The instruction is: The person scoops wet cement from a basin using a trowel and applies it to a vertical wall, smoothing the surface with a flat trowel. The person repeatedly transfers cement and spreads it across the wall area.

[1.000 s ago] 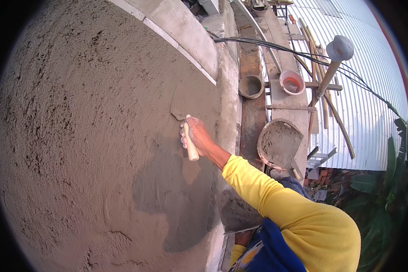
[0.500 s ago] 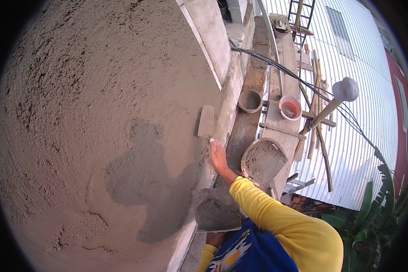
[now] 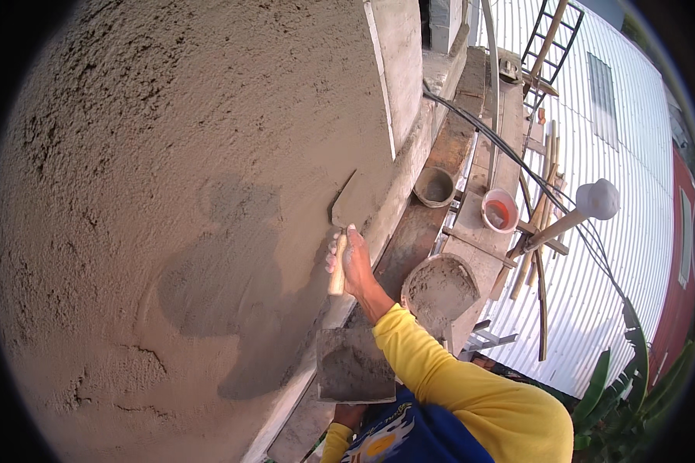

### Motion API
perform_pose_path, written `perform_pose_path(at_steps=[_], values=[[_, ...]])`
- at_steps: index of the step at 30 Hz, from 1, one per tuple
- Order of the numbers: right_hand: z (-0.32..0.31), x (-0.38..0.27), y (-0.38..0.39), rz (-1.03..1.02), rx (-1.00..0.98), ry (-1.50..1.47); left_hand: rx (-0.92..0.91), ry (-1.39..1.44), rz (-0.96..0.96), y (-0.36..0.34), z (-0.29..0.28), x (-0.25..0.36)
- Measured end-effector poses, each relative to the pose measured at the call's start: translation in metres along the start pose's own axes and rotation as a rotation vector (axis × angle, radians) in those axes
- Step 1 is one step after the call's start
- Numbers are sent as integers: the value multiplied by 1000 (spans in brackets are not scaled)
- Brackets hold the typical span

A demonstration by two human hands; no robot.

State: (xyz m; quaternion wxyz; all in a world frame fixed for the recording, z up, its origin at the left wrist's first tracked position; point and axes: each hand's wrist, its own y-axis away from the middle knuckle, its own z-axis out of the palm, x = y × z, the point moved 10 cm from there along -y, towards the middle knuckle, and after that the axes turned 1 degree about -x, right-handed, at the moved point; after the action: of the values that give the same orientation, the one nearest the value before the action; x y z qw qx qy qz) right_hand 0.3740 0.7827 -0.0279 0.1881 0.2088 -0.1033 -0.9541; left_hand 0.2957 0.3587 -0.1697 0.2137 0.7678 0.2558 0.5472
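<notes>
Alongside, crossing cables [image 3: 471,116], bucket [image 3: 434,204], basin [image 3: 440,255] — right hand [image 3: 354,266] wrapped round trowel [image 3: 354,204], left hand [image 3: 349,417] — grip unclear

Near, head-worn fisheye view, downward onto the right hand [image 3: 355,266] and mortar surface [image 3: 131,208]

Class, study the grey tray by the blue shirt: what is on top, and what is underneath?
Grey-brown mortar lies on the tray. Part of the left hand shows past its lower edge; the tray covers the rest, and its underside cannot be seen.
</notes>
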Motion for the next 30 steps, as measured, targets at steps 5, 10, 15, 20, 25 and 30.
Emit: perform_pose_path(at_steps=[5,10,15,20,25,30], values=[[78,-24,25,-54,-70,160,46,18,65,-18,2,4],[83,17,113,24,-202,568,-7,16,56,-35,-5,34],[-17,-27,207,-174,-180,1647,-51,82,146,-26,-21,79],[-136,-69,295,150,113,1930,-87,-144,302,-40,-37,40],[-147,-55,361,245,102,2013,-121,-33,277,-40,-44,14],[-120,-1,372,224,-91,1797,-145,-20,174,-35,-47,20]])
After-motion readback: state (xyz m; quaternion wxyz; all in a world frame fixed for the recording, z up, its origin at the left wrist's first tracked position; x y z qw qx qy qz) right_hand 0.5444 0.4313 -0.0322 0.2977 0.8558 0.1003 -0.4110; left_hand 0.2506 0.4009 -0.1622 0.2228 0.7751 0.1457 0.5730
